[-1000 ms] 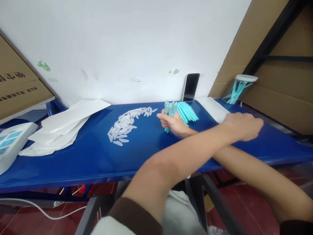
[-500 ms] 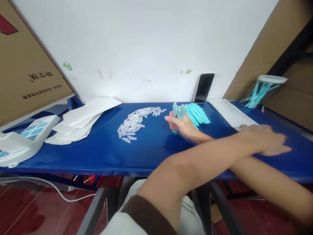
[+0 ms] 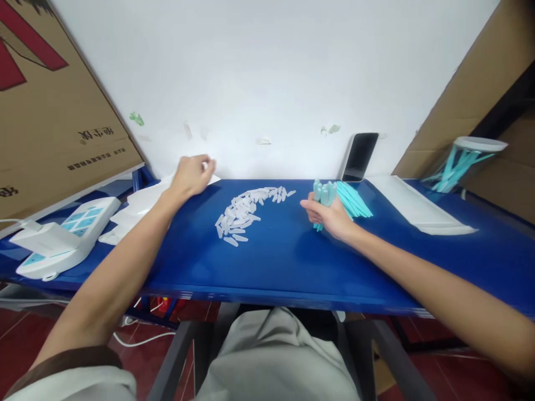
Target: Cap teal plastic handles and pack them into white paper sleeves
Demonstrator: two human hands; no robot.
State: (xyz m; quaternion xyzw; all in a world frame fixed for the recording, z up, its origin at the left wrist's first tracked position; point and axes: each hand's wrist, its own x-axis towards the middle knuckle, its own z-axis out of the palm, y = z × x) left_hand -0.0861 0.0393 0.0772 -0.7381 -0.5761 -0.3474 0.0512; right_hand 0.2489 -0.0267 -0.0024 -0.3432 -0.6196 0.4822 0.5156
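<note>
My right hand (image 3: pixel 330 216) is closed around a bundle of teal sticks (image 3: pixel 324 194), held upright on the blue table (image 3: pixel 288 259). Just behind it lies a fanned pile of more teal sticks (image 3: pixel 354 200). To its left is a curved heap of small clear caps (image 3: pixel 241 210). My left hand (image 3: pixel 190 175) reaches out to the far left, its fingers curled on the far corner of a stack of white sheets (image 3: pixel 140 203).
A white keypad device (image 3: pixel 67 236) sits at the table's left end under a leaning cardboard box (image 3: pixel 50 111). A dark phone (image 3: pixel 359 157) leans on the wall. A flat white sheet (image 3: pixel 418 210) and a clear jar of teal sticks (image 3: pixel 463 161) are at right.
My left arm, which was crossed over to the right side of the table, has swung back to the left onto the white sheets. My right hand still grips the bundle.
</note>
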